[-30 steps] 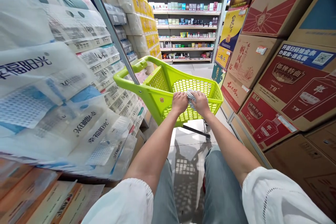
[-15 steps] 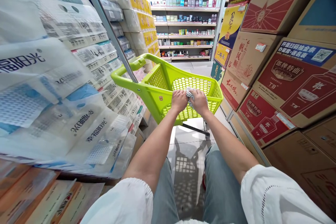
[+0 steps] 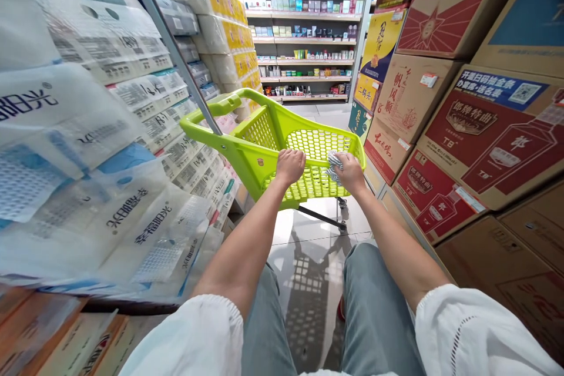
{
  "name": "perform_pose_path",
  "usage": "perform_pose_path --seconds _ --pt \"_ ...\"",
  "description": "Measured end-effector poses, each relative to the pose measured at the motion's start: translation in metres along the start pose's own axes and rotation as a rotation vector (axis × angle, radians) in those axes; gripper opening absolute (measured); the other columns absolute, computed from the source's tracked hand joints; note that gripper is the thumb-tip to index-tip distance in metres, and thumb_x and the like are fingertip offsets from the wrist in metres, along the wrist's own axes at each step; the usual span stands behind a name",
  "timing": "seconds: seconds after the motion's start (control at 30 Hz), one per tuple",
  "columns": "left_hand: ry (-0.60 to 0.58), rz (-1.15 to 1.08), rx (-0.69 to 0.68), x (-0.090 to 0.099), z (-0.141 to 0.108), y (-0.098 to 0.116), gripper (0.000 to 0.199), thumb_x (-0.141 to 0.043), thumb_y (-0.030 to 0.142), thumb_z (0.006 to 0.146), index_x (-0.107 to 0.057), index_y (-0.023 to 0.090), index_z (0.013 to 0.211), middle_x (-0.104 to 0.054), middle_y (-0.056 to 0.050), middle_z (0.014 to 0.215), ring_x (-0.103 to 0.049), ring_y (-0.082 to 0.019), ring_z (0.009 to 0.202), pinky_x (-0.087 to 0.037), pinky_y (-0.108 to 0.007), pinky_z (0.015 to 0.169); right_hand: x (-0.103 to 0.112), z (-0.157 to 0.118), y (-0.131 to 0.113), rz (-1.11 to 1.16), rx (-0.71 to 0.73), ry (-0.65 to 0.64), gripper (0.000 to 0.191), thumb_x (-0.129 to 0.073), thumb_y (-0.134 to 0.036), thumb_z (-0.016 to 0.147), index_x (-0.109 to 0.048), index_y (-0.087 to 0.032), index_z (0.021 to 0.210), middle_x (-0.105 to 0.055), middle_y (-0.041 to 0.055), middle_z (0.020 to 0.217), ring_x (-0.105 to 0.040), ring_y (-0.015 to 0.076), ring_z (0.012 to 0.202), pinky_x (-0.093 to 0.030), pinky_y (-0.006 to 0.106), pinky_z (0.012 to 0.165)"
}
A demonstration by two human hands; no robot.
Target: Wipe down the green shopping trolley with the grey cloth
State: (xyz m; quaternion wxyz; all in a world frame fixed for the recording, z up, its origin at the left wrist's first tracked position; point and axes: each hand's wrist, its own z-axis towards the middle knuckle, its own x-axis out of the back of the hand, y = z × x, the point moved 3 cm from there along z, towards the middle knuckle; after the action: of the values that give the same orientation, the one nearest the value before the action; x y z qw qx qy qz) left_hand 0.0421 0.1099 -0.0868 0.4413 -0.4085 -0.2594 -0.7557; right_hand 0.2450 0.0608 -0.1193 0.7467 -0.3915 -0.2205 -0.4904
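At the far left, large clear-wrapped packs (image 3: 57, 129) with blue and white print lean in a pile, and below them there are orange packs (image 3: 39, 329). To the right of the pile, a grey metal pole (image 3: 176, 56) slants down from a dark frame at the top and meets the side of the green shopping cart (image 3: 244, 160) near its handle. Behind the cart stand stacked packs (image 3: 231, 35) in yellow and white wrapping. The cart is on the tiled floor (image 3: 286, 258), in the passage between the packs and the boxes, in front of the person's knees. The left hand (image 3: 291, 165) is closed on the upper side rim of the cart, with its fingers bent over the edge. A little to the right, apart from it, the striped cloth (image 3: 333, 167) lies against the same rim, bunched up. The right hand (image 3: 350, 173) is clamped on this cloth and presses it to the rim. Farther back, shelves (image 3: 304, 14) carry rows of small goods. At the right, printed cardboard boxes (image 3: 489, 129), many of them red and brown, are stacked high.
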Motion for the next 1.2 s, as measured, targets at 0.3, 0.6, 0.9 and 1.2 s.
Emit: perform_pose_path --seconds 0.3,0.6,0.9,1.2 --pt "-0.067 -0.075 -0.047 -0.024 -0.002 0.040 0.023 -0.039 0.022 0.090 -0.061 0.018 0.087 -0.067 -0.010 0.093 -0.058 -0.023 0.092 -0.039 -0.037 0.092 -0.021 -0.006 -0.049 -0.010 -0.054 0.045 0.039 -0.050 -0.030 0.087 -0.057 -0.023 0.124 -0.056 0.0105 0.117 -0.049 0.0257 0.102 -0.039 0.038 0.092" --pt "-0.054 -0.119 -0.071 -0.017 -0.011 0.024 0.039 -0.022 0.035 0.099 -0.057 0.020 0.086 -0.065 -0.007 0.095 -0.056 -0.021 0.092 -0.037 -0.037 0.090 -0.001 -0.025 -0.024 -0.061 0.035 -0.044 0.038 -0.052 -0.023 0.084 -0.059 -0.024 0.121 -0.055 0.0102 0.121 -0.048 0.0259 0.108 -0.038 0.039 0.096" --pt "0.017 -0.097 -0.050 -0.031 -0.012 0.040 0.032 -0.029 0.030 0.097 -0.057 0.020 0.087 -0.065 -0.008 0.094 -0.054 -0.023 0.093 -0.036 -0.037 0.089 -0.009 -0.022 -0.039 -0.102 0.023 0.001 0.037 -0.051 -0.024 0.086 -0.058 -0.022 0.122 -0.055 0.0117 0.121 -0.047 0.0271 0.107 -0.037 0.041 0.095" --pt "-0.009 -0.090 -0.068 -0.023 -0.014 0.032 0.037 -0.024 0.035 0.098 -0.057 0.022 0.086 -0.065 -0.006 0.092 -0.054 -0.022 0.093 -0.035 -0.037 0.090 -0.003 -0.031 -0.015 -0.129 0.074 -0.043 0.038 -0.053 -0.023 0.084 -0.058 -0.025 0.122 -0.054 0.0084 0.124 -0.045 0.0254 0.110 -0.037 0.038 0.096"
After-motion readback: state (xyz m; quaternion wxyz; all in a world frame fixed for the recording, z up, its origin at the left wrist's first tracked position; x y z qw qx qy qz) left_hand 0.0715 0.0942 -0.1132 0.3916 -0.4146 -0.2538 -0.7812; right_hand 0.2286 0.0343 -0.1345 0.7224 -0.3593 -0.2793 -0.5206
